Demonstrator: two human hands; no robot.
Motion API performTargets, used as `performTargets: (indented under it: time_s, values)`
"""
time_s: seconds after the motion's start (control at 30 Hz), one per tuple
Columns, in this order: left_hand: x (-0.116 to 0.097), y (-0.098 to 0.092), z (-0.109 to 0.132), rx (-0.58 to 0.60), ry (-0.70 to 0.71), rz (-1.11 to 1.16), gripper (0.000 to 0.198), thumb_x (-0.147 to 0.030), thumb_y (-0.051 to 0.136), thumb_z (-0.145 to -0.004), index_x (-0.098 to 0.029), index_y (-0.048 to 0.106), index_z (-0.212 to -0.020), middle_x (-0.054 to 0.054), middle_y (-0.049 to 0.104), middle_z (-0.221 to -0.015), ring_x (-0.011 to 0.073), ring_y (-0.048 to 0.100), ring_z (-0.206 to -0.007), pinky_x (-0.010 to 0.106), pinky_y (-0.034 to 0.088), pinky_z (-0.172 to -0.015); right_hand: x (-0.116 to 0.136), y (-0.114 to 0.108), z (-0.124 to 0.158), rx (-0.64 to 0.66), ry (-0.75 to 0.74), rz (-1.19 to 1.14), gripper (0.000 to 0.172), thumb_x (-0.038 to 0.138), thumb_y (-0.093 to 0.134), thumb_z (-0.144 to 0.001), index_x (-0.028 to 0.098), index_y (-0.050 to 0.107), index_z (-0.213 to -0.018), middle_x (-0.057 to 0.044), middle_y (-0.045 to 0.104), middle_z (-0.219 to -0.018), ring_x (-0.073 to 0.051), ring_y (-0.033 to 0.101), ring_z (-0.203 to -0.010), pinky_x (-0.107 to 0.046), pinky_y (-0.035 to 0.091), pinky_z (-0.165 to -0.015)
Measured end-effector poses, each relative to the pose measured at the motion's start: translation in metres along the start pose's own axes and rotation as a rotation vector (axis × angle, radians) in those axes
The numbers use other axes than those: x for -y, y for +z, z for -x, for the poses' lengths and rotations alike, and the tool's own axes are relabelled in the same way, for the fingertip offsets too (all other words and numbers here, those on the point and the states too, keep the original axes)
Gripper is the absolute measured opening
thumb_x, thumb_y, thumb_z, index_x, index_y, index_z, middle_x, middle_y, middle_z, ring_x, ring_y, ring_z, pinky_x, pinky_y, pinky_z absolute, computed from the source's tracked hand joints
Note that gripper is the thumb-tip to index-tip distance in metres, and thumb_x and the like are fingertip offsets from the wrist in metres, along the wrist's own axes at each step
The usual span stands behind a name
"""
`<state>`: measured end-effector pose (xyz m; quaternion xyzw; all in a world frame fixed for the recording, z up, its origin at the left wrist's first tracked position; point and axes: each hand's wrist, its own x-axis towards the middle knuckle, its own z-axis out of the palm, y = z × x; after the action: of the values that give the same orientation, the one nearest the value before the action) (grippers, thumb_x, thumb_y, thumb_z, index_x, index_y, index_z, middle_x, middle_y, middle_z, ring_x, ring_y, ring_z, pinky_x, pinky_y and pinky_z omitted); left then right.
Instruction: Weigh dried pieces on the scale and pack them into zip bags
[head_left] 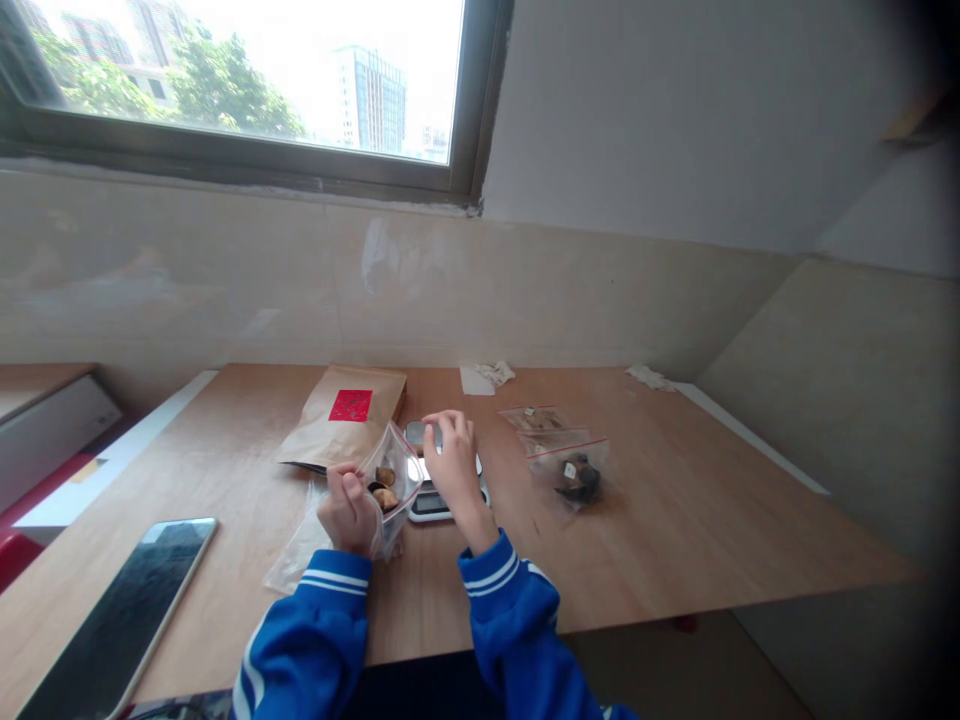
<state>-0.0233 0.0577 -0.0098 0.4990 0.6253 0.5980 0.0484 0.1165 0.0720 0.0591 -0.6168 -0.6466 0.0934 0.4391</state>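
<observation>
My left hand [349,510] is closed on the edge of a clear zip bag [405,480], whose mouth gapes toward the right. Inside it lie a few brown and dark pieces [385,498] that look dried; their kind is not clear. Over a small white digital scale [431,507] hovers my right hand [452,462], its fingers bent and apart, with nothing visible between them. It hides much of the scale's plate. A small brownish bit shows at the plate's left side, partly covered by the hand and bag.
A brown paper bag with a red label [349,405] lies behind my left hand. Small zip bags [579,478] with dark and tan contents lie on the right. A phone [120,620] rests at the front left. Crumpled tissue [495,373] is by the wall. Another clear bag [289,562] lies under my left wrist.
</observation>
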Motion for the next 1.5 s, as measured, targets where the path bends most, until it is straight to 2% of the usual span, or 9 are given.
performTargets:
  time_s: [0.17,0.27,0.47,0.57,0.7,0.9,1.13,1.33,1.5]
  values:
    - [0.002,0.0,-0.001,-0.02,0.036,-0.001,0.037,-0.041,0.027,-0.091,-0.014,0.053,-0.086,0.008,0.061,-0.062,0.0166,0.059,-0.052,0.025,0.041,-0.046,-0.046,0.017,0.003,0.161,-0.096,0.194,0.029,0.029,0.056,-0.085,0.026,0.062,-0.114,-0.011,0.046,-0.128,-0.028,0.04,-0.118,-0.045,0.033,-0.097]
    - [0.003,0.0,-0.001,-0.017,0.035,-0.003,0.037,-0.04,0.027,-0.091,-0.014,0.053,-0.087,0.007,0.061,-0.063,0.0164,0.059,-0.052,0.025,0.041,-0.047,-0.059,0.024,0.003,0.212,-0.105,0.214,0.026,0.029,0.056,-0.086,0.026,0.064,-0.111,-0.01,0.053,-0.116,-0.025,0.045,-0.109,-0.041,0.037,-0.093]
    - [0.004,0.001,0.0,-0.008,-0.006,-0.001,0.036,-0.04,0.028,-0.091,-0.015,0.053,-0.087,0.008,0.062,-0.065,0.0178,0.061,-0.056,0.026,0.043,-0.049,-0.065,0.026,-0.001,0.18,-0.134,0.115,0.02,0.024,0.051,-0.09,0.02,0.067,-0.101,-0.009,0.057,-0.099,-0.022,0.049,-0.097,-0.038,0.039,-0.089]
    - [0.004,0.002,0.001,-0.012,-0.011,0.013,0.036,-0.041,0.028,-0.091,-0.015,0.053,-0.086,0.008,0.062,-0.065,0.0181,0.061,-0.056,0.027,0.044,-0.05,-0.059,0.018,0.001,0.128,-0.124,0.015,0.02,0.024,0.049,-0.091,0.019,0.066,-0.1,-0.008,0.057,-0.097,-0.022,0.049,-0.096,-0.038,0.039,-0.09]
    - [0.004,0.002,0.001,-0.013,-0.007,0.021,0.035,-0.04,0.027,-0.092,-0.016,0.052,-0.087,0.007,0.061,-0.066,0.0173,0.06,-0.056,0.026,0.043,-0.05,-0.033,-0.004,0.005,0.06,-0.127,-0.112,0.019,0.026,0.05,-0.091,0.021,0.065,-0.101,-0.006,0.056,-0.095,-0.02,0.049,-0.095,-0.034,0.041,-0.088]
    - [0.002,0.001,0.0,-0.005,-0.007,-0.002,0.035,-0.04,0.027,-0.092,-0.015,0.052,-0.087,0.008,0.062,-0.066,0.0172,0.059,-0.055,0.026,0.041,-0.049,0.01,-0.032,0.009,0.152,-0.279,-0.112,0.025,0.023,0.056,-0.088,0.025,0.064,-0.111,-0.006,0.055,-0.097,-0.021,0.048,-0.096,-0.037,0.043,-0.089]
    - [-0.004,-0.001,-0.002,-0.005,0.029,-0.044,0.031,-0.035,0.028,-0.091,-0.016,0.051,-0.084,0.006,0.061,-0.063,0.015,0.057,-0.051,0.024,0.037,-0.046,0.021,-0.027,0.006,0.241,-0.384,-0.084,0.039,0.013,0.058,-0.085,0.028,0.058,-0.12,-0.006,0.056,-0.101,-0.022,0.049,-0.098,-0.04,0.046,-0.09]
    - [-0.004,-0.001,-0.003,-0.017,0.033,-0.056,0.031,-0.035,0.027,-0.091,-0.016,0.052,-0.085,0.005,0.062,-0.064,0.014,0.057,-0.05,0.023,0.037,-0.045,0.033,-0.014,0.0,0.279,-0.423,-0.182,0.034,0.015,0.058,-0.085,0.025,0.059,-0.117,-0.005,0.056,-0.104,-0.019,0.05,-0.101,-0.034,0.045,-0.093]
    - [-0.001,0.0,-0.001,-0.008,0.012,-0.048,0.035,-0.037,0.026,-0.091,-0.015,0.053,-0.088,0.007,0.062,-0.066,0.0163,0.058,-0.053,0.025,0.039,-0.048,0.027,-0.011,0.001,0.265,-0.398,-0.218,0.026,0.018,0.058,-0.086,0.024,0.061,-0.112,-0.005,0.057,-0.111,-0.019,0.049,-0.11,-0.035,0.039,-0.099]
